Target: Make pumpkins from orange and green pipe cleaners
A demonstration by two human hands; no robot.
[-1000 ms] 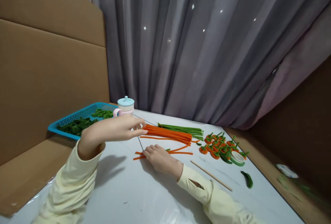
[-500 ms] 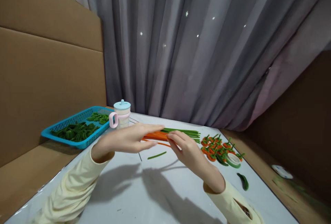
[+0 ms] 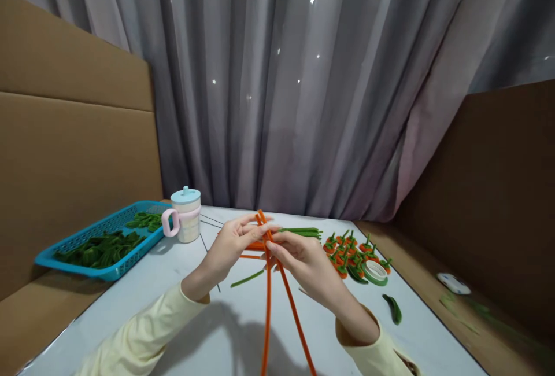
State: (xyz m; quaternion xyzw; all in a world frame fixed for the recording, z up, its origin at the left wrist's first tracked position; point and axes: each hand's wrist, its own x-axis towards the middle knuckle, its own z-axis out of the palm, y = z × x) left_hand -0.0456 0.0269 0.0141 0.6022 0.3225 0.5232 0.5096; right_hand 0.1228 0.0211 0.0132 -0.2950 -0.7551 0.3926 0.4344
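Note:
Two orange pipe cleaners point(image 3: 267, 312) stand up between my hands, their tops close together and their long ends spreading down toward me. My left hand point(image 3: 232, 246) pinches them near the top, from the left. From the right, my right hand point(image 3: 306, 260) grips them just below, thumb and fingers pressed together. Behind the hands lie a bundle of green pipe cleaners point(image 3: 303, 232) and more orange ones, partly hidden by my fingers. A single green pipe cleaner point(image 3: 246, 279) lies on the table below my left hand.
A blue basket point(image 3: 115, 272) with green fuzzy pieces stands at left, beside a lidded cup point(image 3: 189, 228) with a pink handle. Several orange and green fuzzy figures point(image 3: 342, 257), a roll of tape point(image 3: 376, 272) and a curved green piece point(image 3: 393, 309) lie at right. Cardboard walls flank the table.
My hands were spread over the orange bundle with nothing raised. Now both are closed on two orange pipe cleaners lifted upright. The view has tilted up and shifted right.

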